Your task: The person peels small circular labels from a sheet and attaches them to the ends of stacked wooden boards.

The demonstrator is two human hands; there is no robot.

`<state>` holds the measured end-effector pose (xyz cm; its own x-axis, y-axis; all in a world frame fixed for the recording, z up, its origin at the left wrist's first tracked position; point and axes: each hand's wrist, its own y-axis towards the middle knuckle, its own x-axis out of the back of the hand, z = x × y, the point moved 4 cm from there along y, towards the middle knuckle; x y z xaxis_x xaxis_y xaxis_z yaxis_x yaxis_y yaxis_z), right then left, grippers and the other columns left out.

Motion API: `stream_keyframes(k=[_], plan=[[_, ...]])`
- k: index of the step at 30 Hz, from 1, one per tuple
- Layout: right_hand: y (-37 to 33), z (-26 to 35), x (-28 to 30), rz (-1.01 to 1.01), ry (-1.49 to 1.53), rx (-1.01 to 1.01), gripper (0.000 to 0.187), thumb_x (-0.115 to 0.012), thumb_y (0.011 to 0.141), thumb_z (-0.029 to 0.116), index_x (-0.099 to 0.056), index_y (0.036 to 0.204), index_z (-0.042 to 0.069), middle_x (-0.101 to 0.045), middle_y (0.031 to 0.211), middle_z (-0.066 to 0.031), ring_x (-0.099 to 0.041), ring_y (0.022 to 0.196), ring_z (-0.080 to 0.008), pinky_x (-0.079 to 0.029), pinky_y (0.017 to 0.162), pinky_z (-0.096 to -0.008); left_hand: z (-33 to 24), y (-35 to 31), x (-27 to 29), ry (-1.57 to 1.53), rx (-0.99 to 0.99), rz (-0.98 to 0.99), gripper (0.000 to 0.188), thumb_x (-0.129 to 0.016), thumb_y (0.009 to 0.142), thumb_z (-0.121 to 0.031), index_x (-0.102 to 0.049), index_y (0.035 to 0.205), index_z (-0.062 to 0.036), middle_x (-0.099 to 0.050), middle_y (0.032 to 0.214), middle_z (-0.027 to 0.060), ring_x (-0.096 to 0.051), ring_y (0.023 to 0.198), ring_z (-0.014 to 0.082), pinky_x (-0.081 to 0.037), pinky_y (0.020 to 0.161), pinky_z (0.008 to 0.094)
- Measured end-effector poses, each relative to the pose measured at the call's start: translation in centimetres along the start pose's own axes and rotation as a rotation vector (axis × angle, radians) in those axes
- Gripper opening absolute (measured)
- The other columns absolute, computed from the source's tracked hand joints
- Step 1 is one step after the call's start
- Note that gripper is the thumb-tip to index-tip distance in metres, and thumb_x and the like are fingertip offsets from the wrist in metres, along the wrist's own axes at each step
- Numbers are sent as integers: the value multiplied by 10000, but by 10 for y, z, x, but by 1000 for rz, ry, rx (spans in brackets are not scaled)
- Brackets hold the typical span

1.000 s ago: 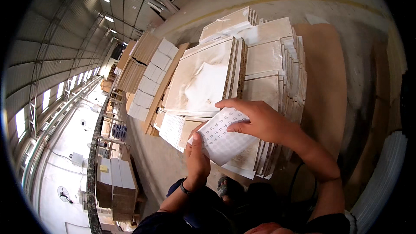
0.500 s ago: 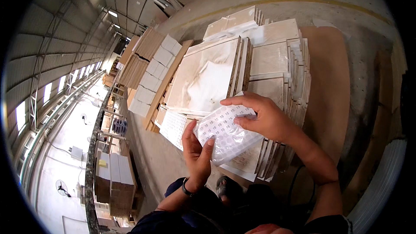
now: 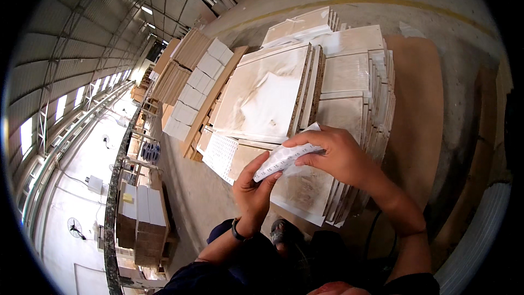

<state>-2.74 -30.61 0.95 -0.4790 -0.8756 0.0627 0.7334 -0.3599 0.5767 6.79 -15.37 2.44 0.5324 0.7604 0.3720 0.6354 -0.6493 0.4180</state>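
A white sheet of round stickers [image 3: 281, 161], printed with rows of small marks, is held between my two hands above the stacked boards. It is folded or bent into a narrow strip. My left hand [image 3: 254, 186] pinches its lower left end between thumb and fingers. At the upper right end, my right hand [image 3: 333, 150] grips it with the thumb below and the fingers above. Another white sticker sheet [image 3: 221, 155] lies on the near left corner of the boards, beyond my left hand. Under my hands are stacks of pale flat boards [image 3: 267, 90].
White boxes [image 3: 196, 87] and brown bundles [image 3: 172, 79] stand in a row to the left of the boards. Brown sheet material [image 3: 415, 104] lies on the right. Further left is a pallet of stacked panels [image 3: 147, 224]. A yellow line [image 3: 355, 1] crosses the far floor.
The sticker sheet was spread with its face up and wide; now it is folded or tilted into a narrow strip. My left hand has moved slightly up and right.
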Motion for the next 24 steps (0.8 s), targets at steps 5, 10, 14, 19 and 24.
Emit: stream_keyframes(k=[5,10,14,19,24], plan=[[-1,8,1,-109,-251,70,176,-654,665,158,-613,832,119,-538,734,-72,-537,724,-225,-437,623,-316,-1,0,3,63,16,16,286,-631,700,54,-567,977,26,-591,950,105,-548,866,133,-441,769,233],[0,18,-3,-211,-394,168,133,-676,616,128,-625,738,126,-500,762,-40,-481,759,-213,-417,644,-307,-6,3,6,60,-4,-52,156,-628,703,49,-594,851,15,-589,860,66,-540,785,112,-432,713,217],[-1,32,-6,-304,-514,222,144,-689,582,112,-617,706,114,-481,861,-38,-434,855,-223,-387,709,-322,-5,6,13,77,-111,-58,141,-627,686,68,-601,802,-7,-516,744,14,-484,698,84,-397,643,191],[0,37,-1,-391,-575,293,132,-686,598,116,-613,707,99,-503,865,-45,-459,857,-212,-389,696,-313,2,7,19,50,-78,-66,141,-630,669,63,-596,773,-26,-449,790,15,-433,780,100,-357,707,218],[3,14,0,-83,-51,-3,148,-654,684,151,-599,758,34,-571,745,-98,-551,676,-217,-422,624,-305,-4,11,20,1,-131,-74,173,-585,727,1,-564,898,-18,-461,883,46,-438,889,138,-339,810,240]])
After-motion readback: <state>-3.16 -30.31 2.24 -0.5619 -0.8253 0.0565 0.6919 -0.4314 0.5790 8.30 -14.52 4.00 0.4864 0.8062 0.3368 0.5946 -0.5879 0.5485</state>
